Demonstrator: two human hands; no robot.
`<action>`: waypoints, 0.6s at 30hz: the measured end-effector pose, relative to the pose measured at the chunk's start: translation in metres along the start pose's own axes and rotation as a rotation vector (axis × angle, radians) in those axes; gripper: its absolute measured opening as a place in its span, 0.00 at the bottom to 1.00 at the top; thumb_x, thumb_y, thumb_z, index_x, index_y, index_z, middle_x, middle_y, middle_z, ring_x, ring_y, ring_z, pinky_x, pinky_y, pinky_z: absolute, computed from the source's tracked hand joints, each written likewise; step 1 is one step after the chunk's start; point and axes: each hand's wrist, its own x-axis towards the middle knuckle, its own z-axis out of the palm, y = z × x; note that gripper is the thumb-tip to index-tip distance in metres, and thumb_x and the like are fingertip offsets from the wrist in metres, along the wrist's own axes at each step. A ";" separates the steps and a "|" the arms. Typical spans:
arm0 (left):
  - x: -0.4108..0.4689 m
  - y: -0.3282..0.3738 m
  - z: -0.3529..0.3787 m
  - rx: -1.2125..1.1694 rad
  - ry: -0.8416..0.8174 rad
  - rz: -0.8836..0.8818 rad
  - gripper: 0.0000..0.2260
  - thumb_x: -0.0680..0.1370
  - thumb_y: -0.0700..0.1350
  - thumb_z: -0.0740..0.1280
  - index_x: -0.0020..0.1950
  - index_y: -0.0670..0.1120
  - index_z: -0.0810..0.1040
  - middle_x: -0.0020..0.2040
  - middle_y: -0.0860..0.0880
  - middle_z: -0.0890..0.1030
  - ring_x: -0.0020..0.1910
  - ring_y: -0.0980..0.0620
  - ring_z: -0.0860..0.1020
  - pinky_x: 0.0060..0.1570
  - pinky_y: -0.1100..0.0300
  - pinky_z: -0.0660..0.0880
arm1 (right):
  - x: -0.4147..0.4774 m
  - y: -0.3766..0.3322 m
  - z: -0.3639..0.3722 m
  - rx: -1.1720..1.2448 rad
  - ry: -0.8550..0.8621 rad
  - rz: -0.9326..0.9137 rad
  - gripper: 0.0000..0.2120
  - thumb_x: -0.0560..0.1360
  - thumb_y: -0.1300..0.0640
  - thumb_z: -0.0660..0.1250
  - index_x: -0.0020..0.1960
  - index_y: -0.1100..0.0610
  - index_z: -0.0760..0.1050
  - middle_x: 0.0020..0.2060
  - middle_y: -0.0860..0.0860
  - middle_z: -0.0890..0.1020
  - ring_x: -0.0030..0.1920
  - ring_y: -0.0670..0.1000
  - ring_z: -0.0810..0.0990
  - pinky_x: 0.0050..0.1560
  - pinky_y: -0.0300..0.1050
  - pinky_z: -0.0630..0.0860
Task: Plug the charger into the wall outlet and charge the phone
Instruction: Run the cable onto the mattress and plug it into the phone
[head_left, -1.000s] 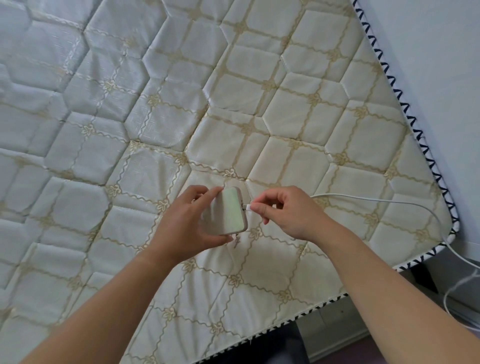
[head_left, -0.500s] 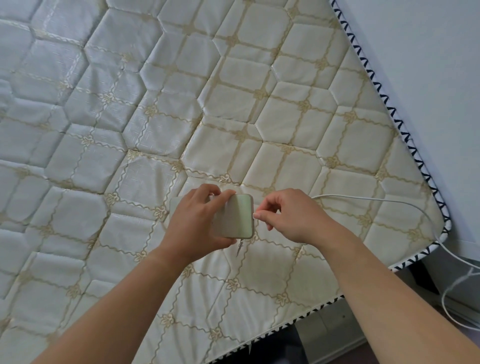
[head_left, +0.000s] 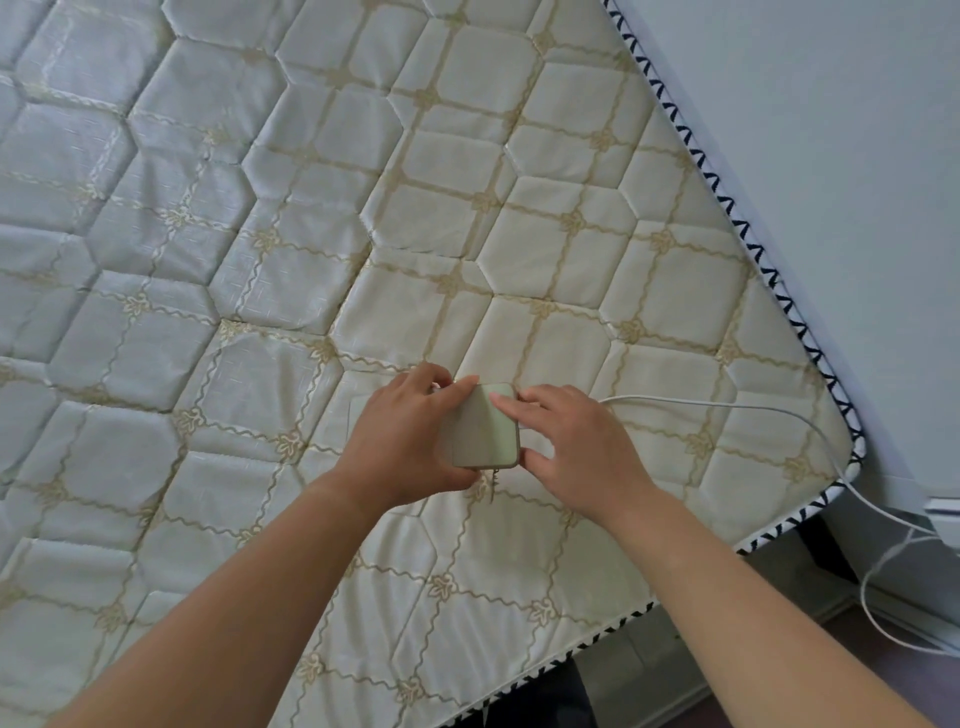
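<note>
Quilted mattress fills the view, and both hands are on the phone near its corner.

Cream quilting with gold stitching runs out to a black-and-white zigzag trim, with a pale wall just beyond that edge. Left hand is wrapped around the phone, thumb on the near edge, fingers curled over the far edge, gripping it firmly just above the mattress. Right hand is spread loose beside the phone, forefinger resting on its top, thumb at its near corner, closed on nothing. White charging cable runs from behind the right hand across the mattress and drops off the corner; its plug is hidden. Small charm dangles under the phone.
</note>
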 end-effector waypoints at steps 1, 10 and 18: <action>0.003 0.001 -0.001 -0.016 -0.002 0.006 0.41 0.57 0.57 0.76 0.69 0.53 0.68 0.59 0.49 0.74 0.56 0.47 0.74 0.56 0.51 0.72 | 0.000 0.002 0.003 -0.015 0.059 -0.039 0.25 0.65 0.60 0.72 0.62 0.54 0.76 0.48 0.54 0.82 0.45 0.58 0.79 0.42 0.55 0.78; 0.020 -0.007 -0.006 -0.112 0.215 -0.048 0.27 0.69 0.49 0.73 0.67 0.52 0.71 0.65 0.48 0.74 0.62 0.48 0.72 0.60 0.55 0.69 | -0.009 0.041 0.037 0.658 0.161 0.784 0.14 0.75 0.46 0.63 0.44 0.54 0.81 0.29 0.45 0.84 0.31 0.41 0.78 0.33 0.28 0.69; 0.032 0.007 0.048 -0.464 -0.049 -0.395 0.16 0.74 0.49 0.68 0.60 0.49 0.74 0.54 0.48 0.79 0.48 0.52 0.77 0.47 0.62 0.70 | -0.003 0.034 0.062 0.878 -0.221 1.010 0.21 0.77 0.43 0.58 0.43 0.59 0.79 0.42 0.56 0.84 0.39 0.52 0.79 0.40 0.42 0.71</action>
